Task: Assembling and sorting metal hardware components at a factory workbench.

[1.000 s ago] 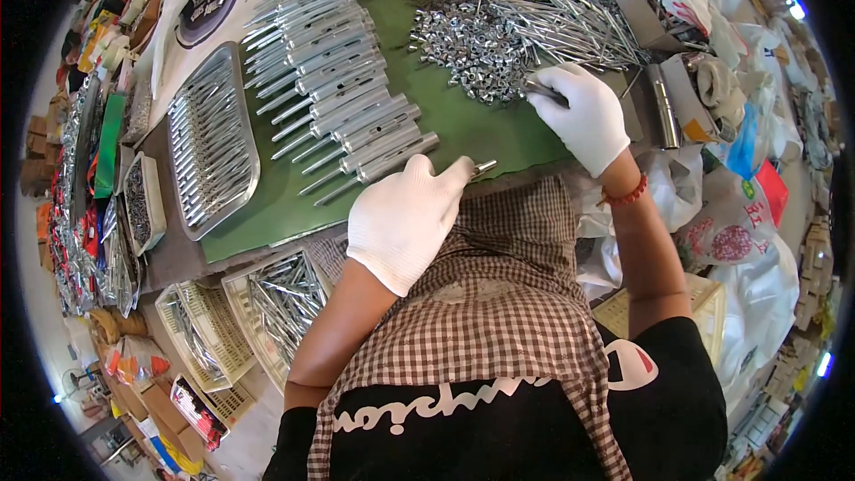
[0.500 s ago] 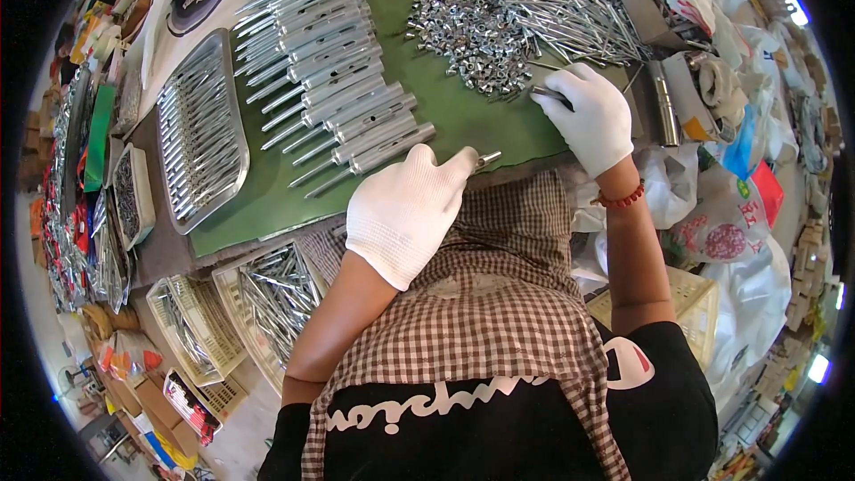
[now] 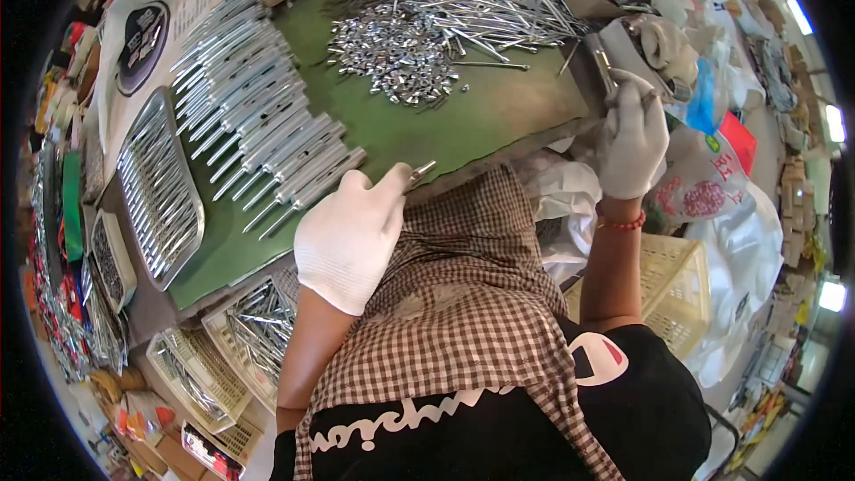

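My left hand (image 3: 346, 236), in a white knit glove, is closed at the front edge of the green mat (image 3: 499, 116). A short shiny metal rod end (image 3: 422, 171) pokes out between its thumb and index finger; its remainder is hidden by the glove. Beside it on the left lies a row of silver metal tubes (image 3: 303, 156) with thin rods jutting from them. Off the mat's right edge, my gloved right hand (image 3: 634, 142) has its fingers curled at a shiny metal cylinder (image 3: 607, 71). The fingers cover the cylinder's lower part, and what they grip is unclear.
Small metal sleeves (image 3: 383, 53) are heaped at the mat's back, beside a pile of long screws (image 3: 499, 9). A metal tray (image 3: 198, 214) of rods lies far left. Cream baskets (image 3: 258, 330) hold metal parts below; plastic bags (image 3: 712, 187) crowd the right.
The view has shifted, so the mat and its parts sit further left. My right hand has gone from beside the sleeve heap, where it held a dark metal piece, rightward to the cylinder.
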Available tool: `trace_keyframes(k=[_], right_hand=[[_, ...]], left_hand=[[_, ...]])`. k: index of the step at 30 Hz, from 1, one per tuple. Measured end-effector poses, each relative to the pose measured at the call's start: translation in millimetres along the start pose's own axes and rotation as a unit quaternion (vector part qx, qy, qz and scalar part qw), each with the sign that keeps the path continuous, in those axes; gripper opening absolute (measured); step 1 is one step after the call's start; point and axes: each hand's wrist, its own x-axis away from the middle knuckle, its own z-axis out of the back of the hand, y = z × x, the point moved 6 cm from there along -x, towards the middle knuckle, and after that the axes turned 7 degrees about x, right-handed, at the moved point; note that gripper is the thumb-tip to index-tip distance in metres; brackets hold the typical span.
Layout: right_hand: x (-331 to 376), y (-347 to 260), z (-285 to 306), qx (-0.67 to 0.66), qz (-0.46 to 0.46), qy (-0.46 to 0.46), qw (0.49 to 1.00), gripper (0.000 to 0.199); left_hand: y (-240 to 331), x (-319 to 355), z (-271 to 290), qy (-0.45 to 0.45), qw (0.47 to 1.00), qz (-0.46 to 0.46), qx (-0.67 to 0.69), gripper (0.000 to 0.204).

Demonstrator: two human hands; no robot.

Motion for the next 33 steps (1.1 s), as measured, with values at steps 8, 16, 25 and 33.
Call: trace_keyframes(k=[8,16,25,33], right_hand=[[15.4,2.7,-17.8,0.083,0.068,-0.129,0.986,0.013],[11.6,29.9,0.4,0.09,0.021,-0.054,0.994,0.017],[35.8,48.0,-2.9,0.226,0.062,-0.058,0.97,0.023],[56.4,-15.5,-37.3,0.04,0.016,-0.165,0.985,0.017]], left_hand=[[3.3,-3.9,-2.3,-0.011,1.0,0.01,-0.004,0.024],[2.6,-0.5,-1.5,0.009,1.0,-0.001,0.003,0.025],[0.1,-2.5,-2.4,-0.005,1.0,0.026,-0.016,0.024],[0.2,-0.5,-2.3,-0.022,1.0,0.019,-0.005,0.026]])
